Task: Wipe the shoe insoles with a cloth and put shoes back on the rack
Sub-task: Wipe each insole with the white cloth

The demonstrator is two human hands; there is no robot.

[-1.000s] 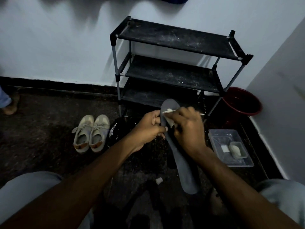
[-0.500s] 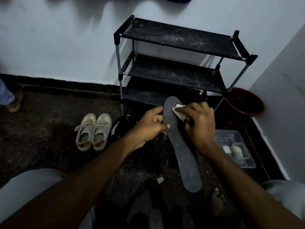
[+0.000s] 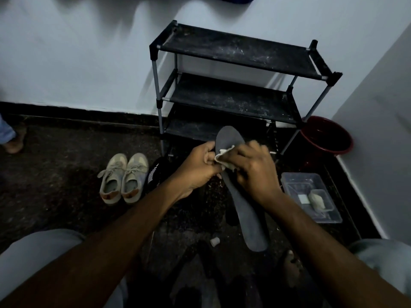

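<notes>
- Wiping step: left hand (image 3: 198, 167) grips insole (image 3: 251, 214) by its edge near the toe end, insole held up over the floor before rack (image 3: 233, 52).
- Right hand (image 3: 253, 172): fingers curled round cloth (image 3: 222, 153), pressing it on insole's upper part.
- Next, likely: drag cloth down toward heel, left hand bracing; shoes (image 3: 123, 178) stand on floor at left, not yet on rack.
- Dim; black shoe (image 3: 155, 174) mostly behind left arm; insole middle covered by right hand; underside unseen.
</notes>
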